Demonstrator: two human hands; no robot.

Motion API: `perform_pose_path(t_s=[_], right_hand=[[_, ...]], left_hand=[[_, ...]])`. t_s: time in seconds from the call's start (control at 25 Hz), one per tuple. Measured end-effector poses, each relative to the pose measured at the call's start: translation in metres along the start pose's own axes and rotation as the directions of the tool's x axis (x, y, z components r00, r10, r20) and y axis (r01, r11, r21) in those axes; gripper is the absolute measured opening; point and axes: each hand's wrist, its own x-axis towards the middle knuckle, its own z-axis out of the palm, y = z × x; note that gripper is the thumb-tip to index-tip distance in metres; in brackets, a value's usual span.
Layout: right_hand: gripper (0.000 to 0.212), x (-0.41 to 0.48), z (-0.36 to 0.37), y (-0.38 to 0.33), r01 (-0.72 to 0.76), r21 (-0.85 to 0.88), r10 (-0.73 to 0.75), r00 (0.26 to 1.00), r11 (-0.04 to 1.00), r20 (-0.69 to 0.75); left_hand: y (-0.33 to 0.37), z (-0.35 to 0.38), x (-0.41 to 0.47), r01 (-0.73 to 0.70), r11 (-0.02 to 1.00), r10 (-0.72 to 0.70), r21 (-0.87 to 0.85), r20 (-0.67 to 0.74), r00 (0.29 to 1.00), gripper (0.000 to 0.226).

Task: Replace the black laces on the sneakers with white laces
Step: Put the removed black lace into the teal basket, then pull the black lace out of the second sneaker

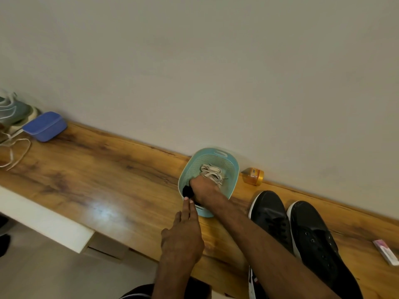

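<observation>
Two black sneakers (302,231) with white soles stand side by side on the wooden table, right of a light blue basket (233,167). White laces (210,171) lie bundled in the basket. My right hand (203,188) reaches into the basket and grips a black bundle of laces (187,190) at its near left wall. My left hand (183,238) lies flat with straight fingers, the fingertips touching the basket's near rim. The left sneaker still shows black lacing; my right forearm hides part of it.
A yellow jar (253,176) lies on its side behind the sneakers by the wall. A blue lidded box (44,125), grey-green shoes (13,111) and a loose white lace (15,152) sit at the far left. A small pink-white box (386,251) lies at right.
</observation>
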Motion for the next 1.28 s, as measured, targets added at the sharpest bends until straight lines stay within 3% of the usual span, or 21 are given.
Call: perform_pose_path(t_s=[0.12, 0.4, 0.52, 0.76, 0.96, 1.08, 1.2, 1.28], right_hand=[[0.025, 0.001, 0.006, -0.002, -0.004, -0.017, 0.004, 1.0, 1.0, -0.015], [0.043, -0.001, -0.008, 0.012, -0.022, -0.014, 0.023, 0.997, 1.0, 0.077], [0.041, -0.008, -0.016, 0.02, -0.047, -0.017, 0.048, 0.998, 0.999, 0.046], [0.044, -0.005, -0.01, 0.014, 0.158, -0.049, -0.156, 0.987, 0.986, 0.04], [0.037, -0.006, -0.004, 0.016, 0.153, -0.148, -0.137, 0.984, 0.977, 0.111], [0.042, -0.018, -0.02, 0.022, 0.084, -0.031, -0.083, 0.996, 0.996, 0.03], [0.052, -0.054, -0.04, 0.034, 0.054, 0.171, -0.029, 0.989, 0.984, -0.146], [0.044, -0.1, -0.043, 0.05, 0.043, 0.262, 0.032, 0.96, 0.964, -0.277]], left_hand=[[-0.002, 0.0, 0.001, 0.001, 1.0, -0.001, 0.01, -0.004, 1.0, 0.088], [-0.004, 0.0, -0.001, 0.005, 0.999, -0.005, 0.038, -0.006, 1.0, 0.088], [-0.002, 0.001, -0.005, 0.006, 0.999, -0.006, 0.049, -0.009, 1.0, 0.086], [0.007, 0.004, -0.008, 0.006, 0.998, -0.006, 0.069, -0.009, 1.0, 0.085], [0.008, 0.004, -0.004, 0.012, 0.997, -0.012, 0.077, -0.008, 1.0, 0.088], [0.006, 0.004, -0.004, 0.013, 0.996, -0.011, 0.091, -0.016, 1.0, 0.088], [0.01, 0.003, -0.007, -0.031, 0.992, 0.043, 0.119, -0.095, 0.995, 0.079], [0.019, 0.002, -0.009, -0.094, 0.989, 0.111, 0.115, -0.151, 0.982, 0.071]])
